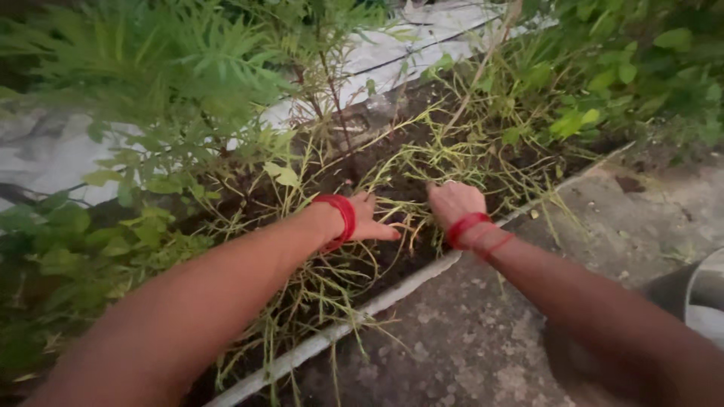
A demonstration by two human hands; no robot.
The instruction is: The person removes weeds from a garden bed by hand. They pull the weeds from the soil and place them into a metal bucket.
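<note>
— Across the whole upper half, what do you see?

— Green bushes [151, 83] fill the left and top, with more leafy plants [626, 68] at the upper right. Between them runs a pale sheet [422, 45] that lies on the ground behind the bed.

— And below that?

— A strip of dark soil [392, 173] runs from lower left to upper right, bordered on the near side by a pale edging strip [392, 294]. On my side of that strip is a rough concrete floor [483, 339]. At the right edge a grey bucket [697, 298] shows only in part.

— What grows in the soil?

— Thin, straggling yellow-green weeds [445, 154] sprawl over it, some stems hanging across the edging strip.

— Where are your hands?

— Both reach over the strip into the weeds. My left hand [369, 218] lies low among the stems, fingers pointing right, thumb out; its grip looks loose, but the fingertips are buried, so I cannot tell whether it holds anything. My right hand [452, 202] is just beside it, back towards me, fingers curled down into the weeds; I cannot tell whether that grip is clenched on stems.

— Anything on the wrists?

— A red bangle [341, 215] on the left, red threads [473, 230] on the right.
</note>
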